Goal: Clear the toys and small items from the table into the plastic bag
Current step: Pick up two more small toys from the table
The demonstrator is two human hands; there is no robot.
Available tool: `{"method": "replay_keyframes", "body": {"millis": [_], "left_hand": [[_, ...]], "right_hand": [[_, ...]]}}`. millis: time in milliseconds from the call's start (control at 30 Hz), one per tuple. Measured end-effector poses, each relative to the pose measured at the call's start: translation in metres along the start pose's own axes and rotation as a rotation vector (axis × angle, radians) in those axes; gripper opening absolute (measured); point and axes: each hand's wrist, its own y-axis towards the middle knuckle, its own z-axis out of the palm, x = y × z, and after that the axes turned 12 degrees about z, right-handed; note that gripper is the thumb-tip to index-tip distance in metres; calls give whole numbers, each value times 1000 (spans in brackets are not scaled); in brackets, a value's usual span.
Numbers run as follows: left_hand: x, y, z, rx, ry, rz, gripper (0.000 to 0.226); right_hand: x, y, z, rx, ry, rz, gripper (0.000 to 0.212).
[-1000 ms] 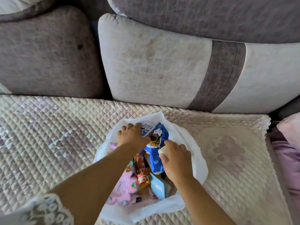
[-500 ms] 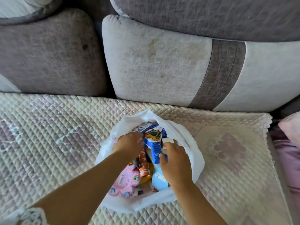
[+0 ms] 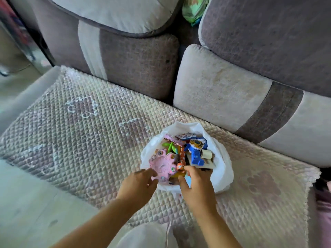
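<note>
A quilted sofa cover (image 3: pixel 86 133), pale with faded purple flower shapes, spreads over the seat across the middle of the view. Behind it at twelve o'clock stand two back cushions (image 3: pixel 232 104), grey-purple with cream panels, and two larger cushions (image 3: pixel 268 36) are stacked above them. In the gap between those, at one o'clock, a green patterned cloth (image 3: pixel 194 9) pokes out. At three o'clock lies pink-purple fabric (image 3: pixel 323 208). Pale floor (image 3: pixel 23 203) shows at eight o'clock.

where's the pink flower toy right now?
Head view, centre-low: the pink flower toy lies at the left side of the white plastic bag, beside the blue toy, with the left hand at its near edge.
</note>
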Motion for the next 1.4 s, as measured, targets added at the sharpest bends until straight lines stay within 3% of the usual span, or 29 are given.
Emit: {"method": "replay_keyframes", "body": {"millis": [233, 533, 800, 900, 1400], "left_hand": [[21, -142, -17, -97, -29, -218, 22], [49, -332, 2, -253, -127, -638, 26], [61, -455, 40, -528, -388, -921, 17], [76, -502, 46, -606, -458, -975, 15], [148, -707, 70, -932, -525, -1273, 15]], "right_hand": [[26, -79, -6, 401, -236, -194, 24], [73, -165, 12, 640, -369, -387, 10], [138, -252, 62, 721, -483, -647, 9], [162, -298, 87, 705, -505, -767, 18], [233, -505, 208, 859, -555, -1097, 19]]}}
